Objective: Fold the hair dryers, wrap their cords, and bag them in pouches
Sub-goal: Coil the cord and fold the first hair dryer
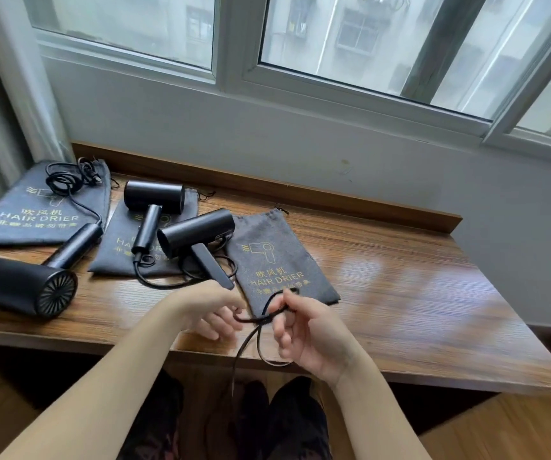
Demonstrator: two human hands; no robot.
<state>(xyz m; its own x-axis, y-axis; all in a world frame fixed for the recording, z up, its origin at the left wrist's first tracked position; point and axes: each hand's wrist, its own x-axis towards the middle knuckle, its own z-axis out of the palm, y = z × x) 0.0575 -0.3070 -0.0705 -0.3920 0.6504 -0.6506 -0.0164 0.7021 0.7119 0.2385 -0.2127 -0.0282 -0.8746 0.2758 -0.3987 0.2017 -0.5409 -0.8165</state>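
Observation:
Three black hair dryers lie on the wooden table (400, 293). The nearest middle dryer (198, 237) rests partly on a grey pouch (277, 260) printed "HAIR DRIER". Its black cord (261, 318) is held between both hands above the table's front edge. My left hand (211, 310) pinches one side of the cord. My right hand (304, 330) grips the looped part, and a loop hangs down past the edge. A second dryer (151, 200) lies on another pouch (115, 250). The third dryer (22, 283) sits far left, its cord (68, 180) piled on a third pouch (35, 207).
A raised wooden ledge (267, 184) runs along the table's back under a window and white wall. A curtain hangs at the far left. My dark-clothed knees show below the table edge, above a wood floor.

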